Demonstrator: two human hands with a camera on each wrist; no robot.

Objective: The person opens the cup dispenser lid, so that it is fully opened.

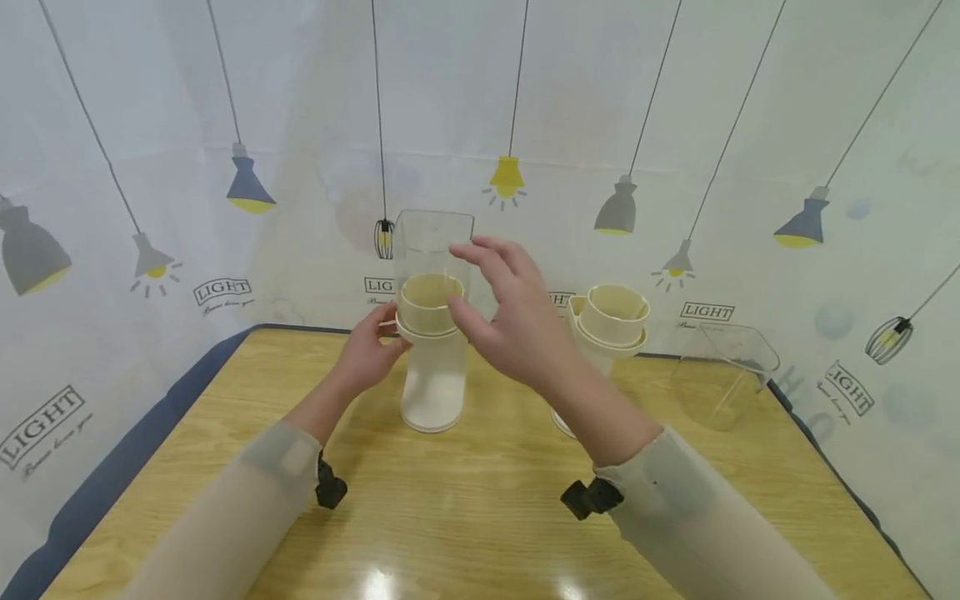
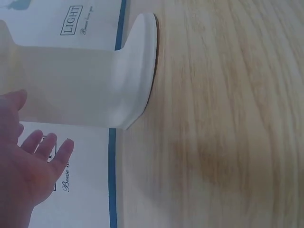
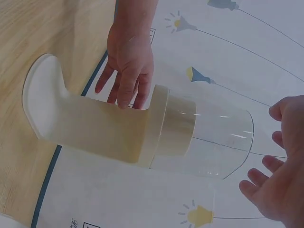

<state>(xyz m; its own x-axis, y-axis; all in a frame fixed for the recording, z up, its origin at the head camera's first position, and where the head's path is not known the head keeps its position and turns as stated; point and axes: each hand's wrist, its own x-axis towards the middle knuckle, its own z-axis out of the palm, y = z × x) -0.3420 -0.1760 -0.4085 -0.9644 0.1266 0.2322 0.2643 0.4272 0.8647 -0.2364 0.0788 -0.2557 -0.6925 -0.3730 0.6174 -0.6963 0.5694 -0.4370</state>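
Observation:
A white stand [image 1: 435, 387] with a flat rounded foot stands upright on the table, and a cream ring-shaped collar [image 3: 178, 126] sits at its top. Rising from that collar is a clear plastic container [image 1: 433, 242] with an open top. My left hand [image 1: 367, 354] is at the left side of the stand just under the collar. Its thumb touches the stand, and its other fingers are loosely extended in the left wrist view. My right hand [image 1: 513, 317] is at the container's right side, fingers spread and apart from the clear wall in the right wrist view.
A second white stand with a cream collar [image 1: 615, 321] is behind my right forearm, partly hidden. Farther right, another clear container [image 1: 723, 383] is on the wooden table [image 1: 450, 517]. A lamp-printed cloth backdrop [image 1: 315, 100] rises behind the table's far edge.

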